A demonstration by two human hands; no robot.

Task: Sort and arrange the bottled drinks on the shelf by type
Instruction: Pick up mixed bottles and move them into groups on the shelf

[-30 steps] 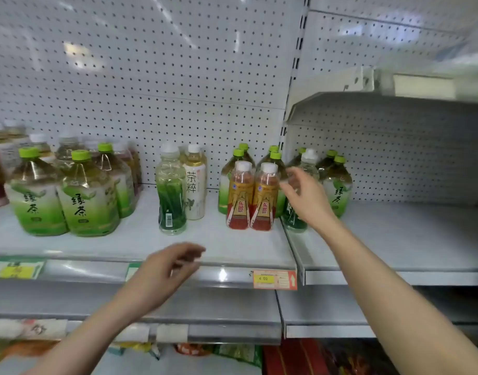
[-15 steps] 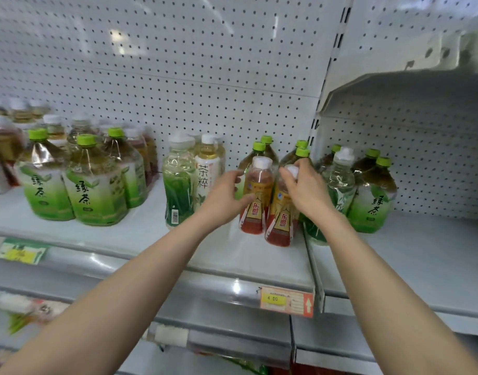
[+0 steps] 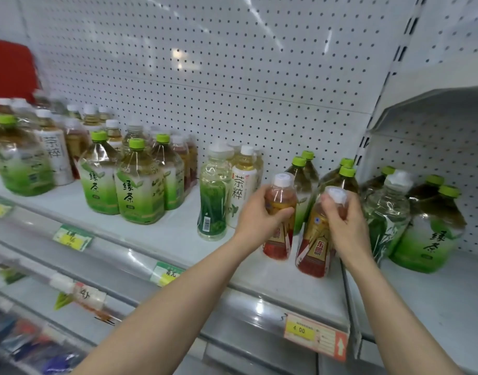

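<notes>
Head view, the only one.

- Your left hand (image 3: 255, 215) wraps the upper body of a small clear plastic bottle of reddish drink, white cap, gold-and-red label (image 3: 276, 243). The fingers curl round the front and the thumb is behind.
- Your right hand (image 3: 343, 226) grips a second bottle of the same kind (image 3: 313, 247) near the shoulder, fingertips just under its white cap. This one tilts, top toward your right.
- Both bottles sit toward the front of the white metal shelf (image 3: 151, 234), close beside each other. You cannot tell whether their bases are touching the board.
- Just behind them are large green-capped tea bottles (image 3: 302, 185). To the left stand a clear bottle with a green leaf print (image 3: 215, 201) and a white-labelled tea bottle (image 3: 243, 190).

Handling, as judged:
- The bottles are full, so moderately heavy for their size.
- The thin plastic walls probably give a little under squeeze, and the shrink label may be slick.
- Take hold at the waist or shoulder rather than the cap.
- Watch the tilted bottle's base near the shelf lip.
- Watch your knuckles against the big bottles crowding behind.
</notes>
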